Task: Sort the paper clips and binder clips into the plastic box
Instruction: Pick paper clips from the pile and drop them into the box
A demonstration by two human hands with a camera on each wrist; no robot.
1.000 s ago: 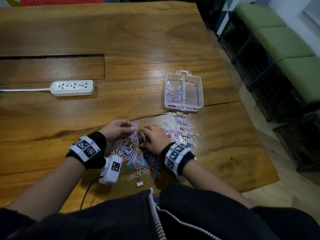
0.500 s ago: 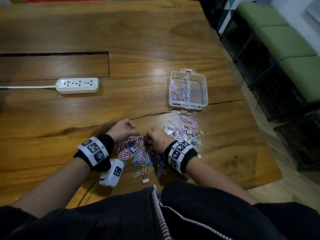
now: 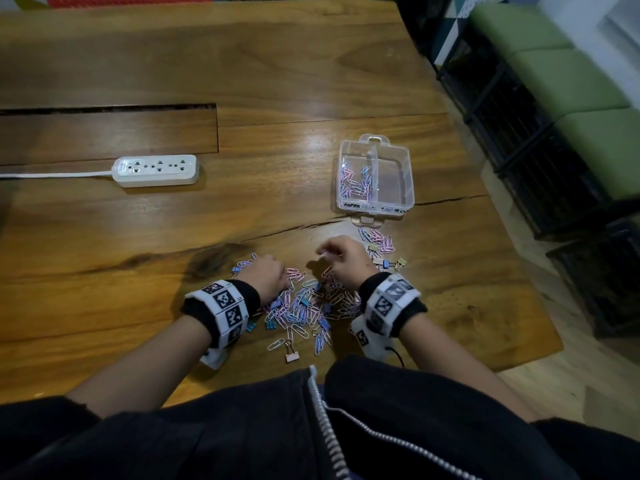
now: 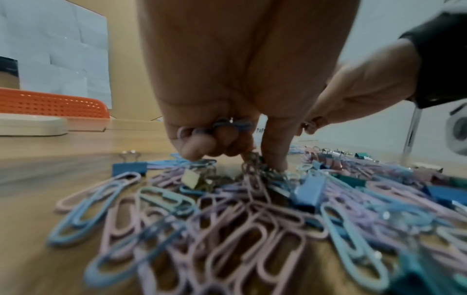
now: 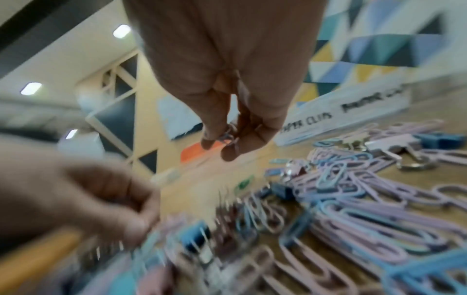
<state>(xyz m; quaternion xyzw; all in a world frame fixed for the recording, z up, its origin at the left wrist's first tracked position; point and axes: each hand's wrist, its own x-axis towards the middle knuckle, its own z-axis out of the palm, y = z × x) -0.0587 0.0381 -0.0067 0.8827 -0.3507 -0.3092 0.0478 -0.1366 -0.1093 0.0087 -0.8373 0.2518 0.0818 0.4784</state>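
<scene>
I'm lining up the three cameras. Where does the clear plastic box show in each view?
Head: plastic box right of centre, beyond the hands.
Left wrist: mostly hidden behind the fingers; only a sliver of its label shows.
Right wrist: upper right, label side facing the camera.
Shared landmark: the clip pile.

Blurred by motion across the lower left of the right wrist view: left hand (image 5: 83, 201) and nearby paper clips (image 5: 255, 215). Cut off at the left frame edge overhead: power strip (image 3: 156, 170) cord. Unreadable overhead: plastic box (image 3: 375, 206) lettering.
</scene>
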